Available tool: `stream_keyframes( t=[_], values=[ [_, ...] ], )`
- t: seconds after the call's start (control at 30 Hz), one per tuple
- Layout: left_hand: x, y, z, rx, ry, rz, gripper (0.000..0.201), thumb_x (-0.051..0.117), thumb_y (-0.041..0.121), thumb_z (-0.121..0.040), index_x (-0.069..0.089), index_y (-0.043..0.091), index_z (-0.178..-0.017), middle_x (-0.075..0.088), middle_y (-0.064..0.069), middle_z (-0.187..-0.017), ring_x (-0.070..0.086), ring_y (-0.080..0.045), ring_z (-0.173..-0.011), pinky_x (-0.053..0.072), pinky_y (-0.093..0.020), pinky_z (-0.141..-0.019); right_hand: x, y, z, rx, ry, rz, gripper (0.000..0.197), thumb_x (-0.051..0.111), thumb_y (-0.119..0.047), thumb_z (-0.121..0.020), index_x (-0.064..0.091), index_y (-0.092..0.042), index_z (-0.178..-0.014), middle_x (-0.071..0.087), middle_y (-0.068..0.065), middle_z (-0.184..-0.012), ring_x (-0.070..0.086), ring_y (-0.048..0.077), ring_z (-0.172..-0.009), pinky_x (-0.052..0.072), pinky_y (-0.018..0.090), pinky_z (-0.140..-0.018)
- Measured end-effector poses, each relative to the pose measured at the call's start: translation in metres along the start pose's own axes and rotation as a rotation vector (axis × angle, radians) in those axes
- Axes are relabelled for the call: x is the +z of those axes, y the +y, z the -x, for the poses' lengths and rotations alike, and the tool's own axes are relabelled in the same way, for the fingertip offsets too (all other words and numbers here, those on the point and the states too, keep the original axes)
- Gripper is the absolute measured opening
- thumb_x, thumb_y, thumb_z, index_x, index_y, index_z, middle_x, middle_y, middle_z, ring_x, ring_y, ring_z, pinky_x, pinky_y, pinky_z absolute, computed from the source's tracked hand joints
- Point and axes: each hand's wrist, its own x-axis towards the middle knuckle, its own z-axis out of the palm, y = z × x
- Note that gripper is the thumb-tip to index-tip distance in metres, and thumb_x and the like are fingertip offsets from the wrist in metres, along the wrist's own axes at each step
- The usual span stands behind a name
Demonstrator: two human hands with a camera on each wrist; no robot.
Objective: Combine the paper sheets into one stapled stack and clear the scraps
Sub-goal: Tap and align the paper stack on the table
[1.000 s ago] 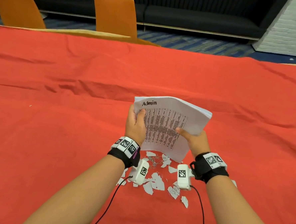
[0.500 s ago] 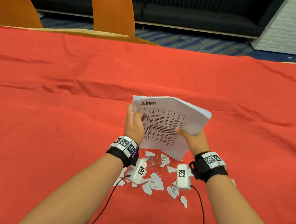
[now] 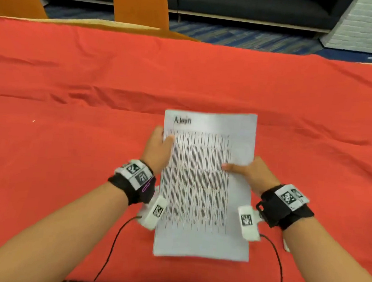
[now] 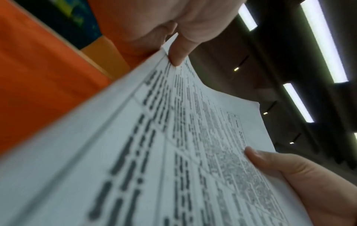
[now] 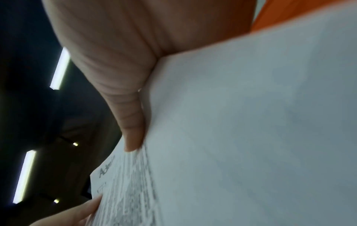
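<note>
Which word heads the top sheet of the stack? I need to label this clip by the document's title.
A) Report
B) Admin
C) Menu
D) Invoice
B: the head view shows "Admin" at the upper left of the paper stack, held at its edges by the left hand and right hand.

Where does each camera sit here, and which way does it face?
Head: on the head, looking down at the paper stack over the red cloth; both forearms show.
Left wrist: looks up along the left hand.
Right wrist: looks up along the right hand.
All three share the stack.
</note>
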Motion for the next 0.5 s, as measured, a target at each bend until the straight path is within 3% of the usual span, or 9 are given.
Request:
stream_keyframes(
  t=[0.07,0.13,0.2,0.23,0.3,0.37,0.43,0.5],
  values=[
    [0.009,-0.038,0.012,-0.172,-0.045,-0.087,0.020,0.040,0.018,-0.099,0.049,0.010,-0.114,0.057,-0.003,-0.090,0.047,-0.013,-0.062,0.042,-0.025,-0.055,0.014,0.034,0.002,0.161,-0.063,0.075,0.076,0.088,-0.050,-0.052,0.067,0.005,-0.101,0.074,0.017,-0.094,0.071,0.035,-0.079,0.057,0.043,-0.076],
    [0.020,-0.076,0.017,-0.291,-0.093,-0.126,0.027,0.039,0.019,-0.099,0.046,0.006,-0.122,0.059,-0.011,-0.102,0.055,-0.020,-0.074,0.046,-0.029,-0.065,0.030,0.070,0.000,0.274,-0.110,0.133,0.095,0.087,-0.059,-0.047,0.064,0.006,-0.113,0.071,0.024,-0.105,0.067,0.045,-0.096,0.055,0.054,-0.084],
    [0.030,-0.103,0.018,-0.353,-0.122,-0.149,0.025,0.038,0.019,-0.099,0.044,0.004,-0.118,0.056,-0.010,-0.098,0.055,-0.021,-0.076,0.048,-0.033,-0.072,0.039,0.097,-0.005,0.303,-0.114,0.137,0.101,0.085,-0.066,-0.038,0.067,0.003,-0.110,0.069,0.024,-0.108,0.063,0.046,-0.102,0.049,0.058,-0.090],
    [0.035,-0.112,0.018,-0.371,-0.136,-0.149,0.021,0.037,0.020,-0.099,0.043,0.005,-0.113,0.055,-0.009,-0.094,0.052,-0.021,-0.074,0.047,-0.032,-0.073,0.042,0.105,-0.009,0.291,-0.092,0.081,0.090,0.087,-0.062,-0.038,0.071,-0.003,-0.104,0.073,0.020,-0.104,0.067,0.042,-0.100,0.051,0.056,-0.091],
    [0.041,-0.127,0.016,-0.392,-0.140,-0.138,0.017,0.037,0.021,-0.099,0.043,0.008,-0.108,0.052,-0.012,-0.097,0.049,-0.022,-0.081,0.044,-0.032,-0.077,0.044,0.108,-0.018,0.285,0.003,-0.076,0.055,0.087,-0.040,-0.058,0.073,-0.007,-0.100,0.075,0.014,-0.101,0.070,0.036,-0.095,0.053,0.055,-0.090],
    [0.046,-0.136,0.014,-0.422,-0.149,-0.140,0.019,0.037,0.023,-0.099,0.042,0.009,-0.111,0.053,-0.019,-0.107,0.056,-0.031,-0.095,0.045,-0.038,-0.082,0.043,0.109,-0.031,0.285,0.105,-0.213,0.032,0.072,-0.019,-0.081,0.069,0.001,-0.106,0.073,0.019,-0.104,0.070,0.035,-0.093,0.053,0.050,-0.090],
    [0.049,-0.141,0.013,-0.436,-0.154,-0.154,0.029,0.038,0.025,-0.099,0.042,0.005,-0.120,0.053,-0.027,-0.120,0.057,-0.041,-0.108,0.047,-0.048,-0.090,0.042,0.113,-0.041,0.287,0.182,-0.266,0.018,0.063,-0.011,-0.089,0.067,0.003,-0.099,0.068,0.027,-0.109,0.065,0.031,-0.087,0.052,0.046,-0.086],
    [0.050,-0.142,0.012,-0.455,-0.150,-0.143,0.030,0.037,0.025,-0.098,0.043,0.006,-0.121,0.056,-0.021,-0.103,0.059,-0.032,-0.086,0.048,-0.042,-0.082,0.044,0.117,-0.046,0.304,0.201,-0.251,0.009,0.060,-0.008,-0.090,0.066,-0.006,-0.085,0.067,0.029,-0.108,0.063,0.030,-0.085,0.051,0.053,-0.087]
  ],
)
